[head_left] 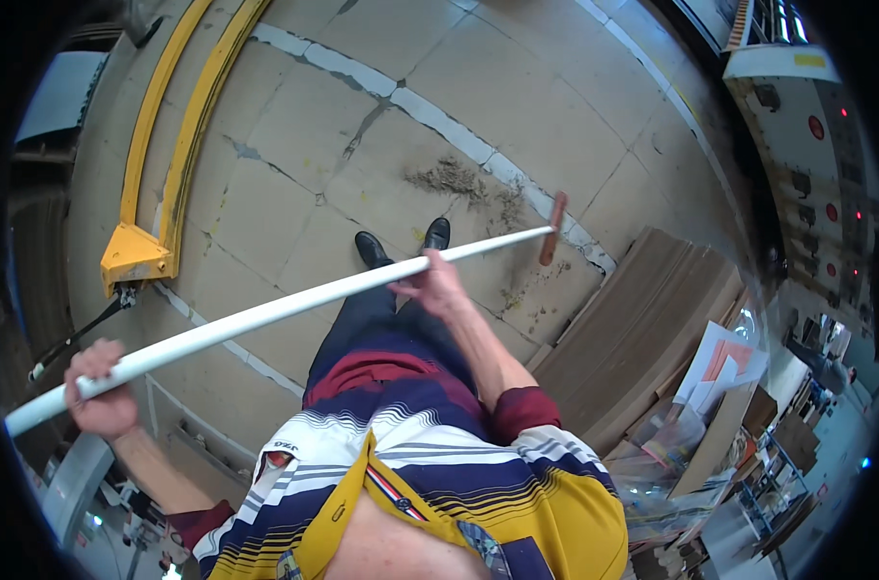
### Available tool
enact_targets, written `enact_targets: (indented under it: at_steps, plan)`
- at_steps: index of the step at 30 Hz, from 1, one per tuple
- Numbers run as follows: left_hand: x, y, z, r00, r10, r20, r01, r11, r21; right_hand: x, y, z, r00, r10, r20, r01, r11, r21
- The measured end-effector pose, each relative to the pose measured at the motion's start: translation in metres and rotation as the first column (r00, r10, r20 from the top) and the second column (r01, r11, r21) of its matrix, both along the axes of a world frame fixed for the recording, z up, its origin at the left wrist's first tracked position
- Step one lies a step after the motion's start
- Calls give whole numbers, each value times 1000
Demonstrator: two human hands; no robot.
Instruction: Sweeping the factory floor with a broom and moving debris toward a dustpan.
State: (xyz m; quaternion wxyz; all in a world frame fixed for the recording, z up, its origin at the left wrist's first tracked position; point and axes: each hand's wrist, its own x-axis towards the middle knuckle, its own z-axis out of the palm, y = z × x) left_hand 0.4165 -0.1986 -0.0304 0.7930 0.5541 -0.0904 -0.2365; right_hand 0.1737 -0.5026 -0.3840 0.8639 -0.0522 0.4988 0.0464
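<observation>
A broom with a long white handle (265, 314) slants across my body, from the lower left up to its narrow reddish-brown head (553, 229) at the right. My left hand (103, 391) is closed round the handle near its upper end. Farther along, in front of my legs, my right hand (434, 285) grips the handle too. The broom head is down by the tiled floor, close to scattered dirt. A pile of grey-brown sweepings (449, 181) lies beyond my shoes, left of the broom head.
A yellow pallet jack (159, 246) stands on the left with its forks pointing away. At the right, flat cardboard (642, 319) is stacked beside papers (724, 362) and clear plastic. A machine panel with red lights (811, 145) rises at the far right.
</observation>
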Motion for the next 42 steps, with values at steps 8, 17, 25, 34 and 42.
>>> enact_targets:
  at_steps: [8,17,25,34,42]
  plan:
    - [-59,-28,-8,998,-70,-4,63,875,480,45,-5,-72,972,166,-168,-160,986,44]
    - [16,95,116,950,156,272,-268,854,446,131,64,50,936,256,243,-264,965,0]
    - [33,-20,49,889,-228,398,134,959,250,7,-1,34,988,17,151,-7,998,-63]
    - [-134,-174,-30,756,-652,60,514,647,563,-168,-97,-77,828,-443,-343,418,896,-148]
    - [-12,-133,129,891,-286,353,37,819,572,8,-51,24,892,-292,346,249,954,165]
